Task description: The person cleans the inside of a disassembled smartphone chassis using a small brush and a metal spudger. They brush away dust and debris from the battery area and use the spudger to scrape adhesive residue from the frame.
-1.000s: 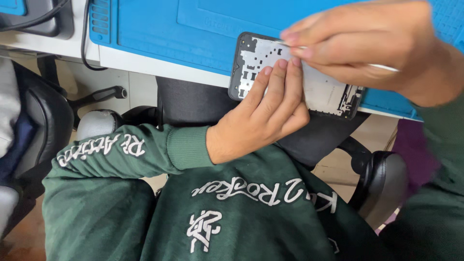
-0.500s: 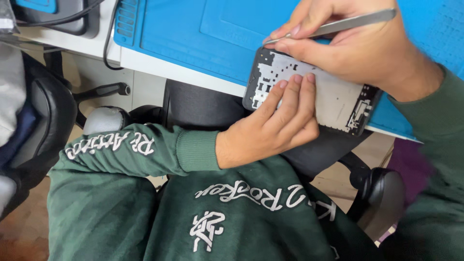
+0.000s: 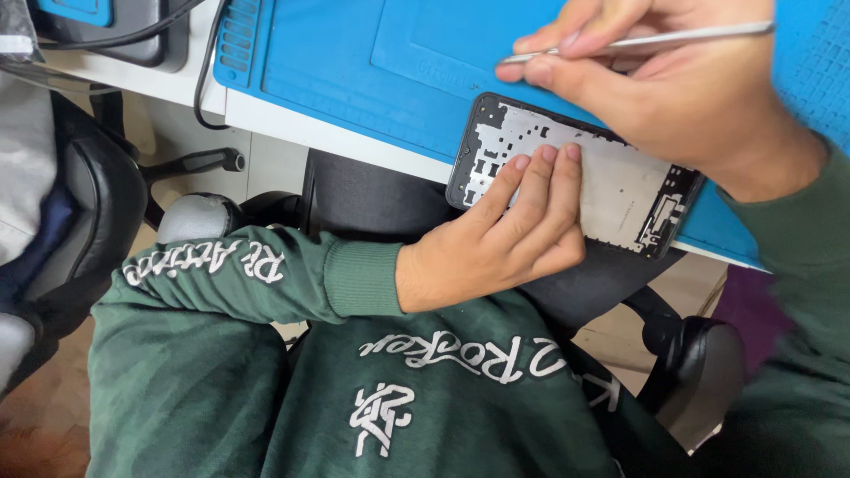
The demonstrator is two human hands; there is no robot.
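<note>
Fingers of the left hand are laid flat and released on the opened phone frame, pressing it down rather than gripping it; the green sleeve leading to that hand is seen at the left, above a black chair armrest. At the far left a black cable is draped over the white edge of the surface, beside the ribbed corner of the blue work mat. Open mat is left above and to the left of the frame. The frame is set slantwise across the near edge, its left corner overhanging the surface and mat, its right end resting on the mat. Further right, the right hand is clenched on a thin metal tool, pinched near its tip, which is held just above the frame's upper left edge over the mat. The tool's far end is pointed toward the right border of the view
</note>
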